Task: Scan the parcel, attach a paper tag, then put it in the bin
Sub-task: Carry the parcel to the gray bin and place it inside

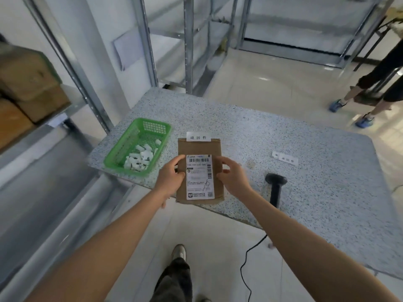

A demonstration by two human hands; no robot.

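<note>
1. The parcel (199, 170), a flat brown cardboard pack, lies at the near edge of the table (283, 149); its long axis runs 12 to 6 o'clock, away from the person, with the near end just over the table edge.
2. A white label (199, 177) faces up on it, long side along the same axis; the barcode sits at the 12 o'clock end; a paper tag (198, 136) with printed characters sits at the far edge of the parcel, at 12 o'clock.
3. The left hand (171, 176) grips the 9 o'clock edge, thumb on top by the label, fingers curled under the side.
4. The right hand (232, 174) is at the 3 o'clock edge; fingers bent and slightly apart, tips on or just over the cardboard; whether it grips, I cannot tell.
5. A green basket (122, 153) stands at 10 o'clock of the parcel, near but apart; white paper bits (141, 159) lie in it.
6. A black scanner (275, 186) lies at 3 o'clock beyond the right hand, its cord (246, 264) dropping to the floor.
7. More tags (285, 159) lie at 2 o'clock, well apart.
8. Between the parcel and the basket the table is bare.
</note>
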